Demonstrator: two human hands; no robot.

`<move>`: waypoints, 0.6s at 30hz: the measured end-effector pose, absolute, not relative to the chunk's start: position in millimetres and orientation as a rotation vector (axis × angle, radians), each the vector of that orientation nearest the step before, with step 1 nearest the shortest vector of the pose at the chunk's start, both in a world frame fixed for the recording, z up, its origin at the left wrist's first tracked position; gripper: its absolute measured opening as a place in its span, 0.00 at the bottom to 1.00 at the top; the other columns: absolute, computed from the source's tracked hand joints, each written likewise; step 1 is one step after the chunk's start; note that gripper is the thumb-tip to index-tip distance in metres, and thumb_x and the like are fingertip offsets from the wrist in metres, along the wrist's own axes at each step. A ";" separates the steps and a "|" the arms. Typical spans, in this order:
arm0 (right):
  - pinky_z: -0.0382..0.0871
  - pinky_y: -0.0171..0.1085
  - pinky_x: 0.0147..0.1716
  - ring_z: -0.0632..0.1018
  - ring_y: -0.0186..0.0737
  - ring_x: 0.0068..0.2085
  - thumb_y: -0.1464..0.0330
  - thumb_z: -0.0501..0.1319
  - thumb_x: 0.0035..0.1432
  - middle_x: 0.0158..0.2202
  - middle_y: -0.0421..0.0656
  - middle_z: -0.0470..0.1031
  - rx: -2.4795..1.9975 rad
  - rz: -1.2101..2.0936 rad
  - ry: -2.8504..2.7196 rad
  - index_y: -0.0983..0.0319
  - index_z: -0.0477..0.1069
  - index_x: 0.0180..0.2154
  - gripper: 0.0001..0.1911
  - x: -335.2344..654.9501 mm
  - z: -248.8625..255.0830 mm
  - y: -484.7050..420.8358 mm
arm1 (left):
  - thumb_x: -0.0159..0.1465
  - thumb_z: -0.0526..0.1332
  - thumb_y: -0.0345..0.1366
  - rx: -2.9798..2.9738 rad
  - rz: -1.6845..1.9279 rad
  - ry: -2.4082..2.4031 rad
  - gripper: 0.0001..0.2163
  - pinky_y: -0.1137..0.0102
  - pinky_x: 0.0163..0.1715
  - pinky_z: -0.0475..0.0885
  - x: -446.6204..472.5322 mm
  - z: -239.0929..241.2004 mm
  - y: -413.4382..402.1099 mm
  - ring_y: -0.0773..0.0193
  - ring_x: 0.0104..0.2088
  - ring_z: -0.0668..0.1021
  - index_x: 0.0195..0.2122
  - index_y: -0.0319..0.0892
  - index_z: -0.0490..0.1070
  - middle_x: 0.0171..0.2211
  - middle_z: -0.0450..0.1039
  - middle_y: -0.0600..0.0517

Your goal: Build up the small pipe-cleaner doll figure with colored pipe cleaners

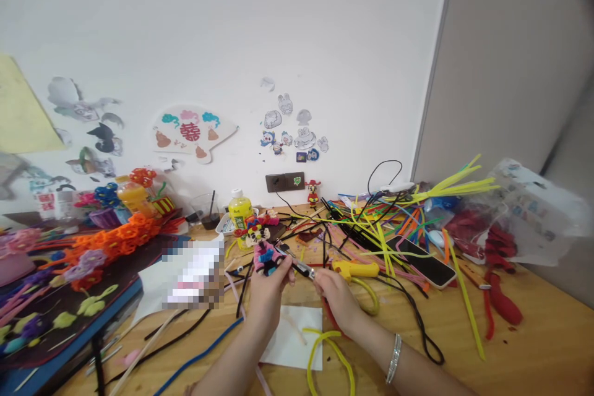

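My left hand (266, 298) is closed around a small pipe-cleaner figure (262, 246) with a white face and a pink and black body, held upright above the wooden table (533, 346). My right hand (336, 298) is closed on a dark slim tool (297, 265) whose tip touches the figure. A silver bracelet (394, 357) is on my right wrist. Under my hands lies a white paper sheet (290, 340) and a bent yellow pipe cleaner (325, 349).
A yellow glue gun (355, 269) lies just right of my hands, with a black phone (422, 260) and a heap of coloured pipe cleaners (394, 223) behind. A yellow drink bottle (240, 211) stands at the back. Pipe-cleaner flowers (106, 235) fill the left. Clear bags (524, 210) sit right.
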State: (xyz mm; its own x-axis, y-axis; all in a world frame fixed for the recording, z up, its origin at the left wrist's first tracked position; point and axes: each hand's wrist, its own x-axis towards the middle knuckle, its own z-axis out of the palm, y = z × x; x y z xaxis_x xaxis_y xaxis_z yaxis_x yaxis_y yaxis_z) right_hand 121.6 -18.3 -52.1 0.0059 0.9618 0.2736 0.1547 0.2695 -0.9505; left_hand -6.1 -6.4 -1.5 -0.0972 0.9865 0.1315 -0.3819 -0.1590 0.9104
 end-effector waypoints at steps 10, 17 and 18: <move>0.49 0.33 0.23 0.56 0.33 0.23 0.62 0.46 0.53 0.19 0.35 0.52 -1.091 0.920 -1.408 0.59 0.51 0.19 0.14 123.2 -50.8 -17.2 | 0.43 0.69 0.37 0.965 1.473 0.903 0.12 0.77 0.16 0.61 -5.0 -3.2 -7.1 0.73 0.15 0.67 0.20 0.39 0.65 0.16 0.66 0.57; 0.47 0.33 0.21 0.55 0.32 0.22 0.63 0.45 0.52 0.17 0.35 0.51 -0.987 1.045 -1.437 0.59 0.51 0.18 0.13 123.2 -41.9 -20.2 | 0.45 0.68 0.37 0.983 1.415 0.867 0.12 0.77 0.16 0.61 -5.4 -5.0 -7.4 0.73 0.14 0.66 0.19 0.39 0.65 0.13 0.63 0.58; 0.47 0.34 0.21 0.54 0.32 0.22 0.63 0.44 0.51 0.17 0.35 0.51 -0.960 1.070 -1.456 0.59 0.51 0.18 0.13 123.1 -40.6 -20.8 | 0.44 0.68 0.37 0.982 1.411 0.858 0.12 0.77 0.15 0.60 -5.3 -4.8 -7.4 0.73 0.14 0.66 0.19 0.39 0.65 0.13 0.63 0.58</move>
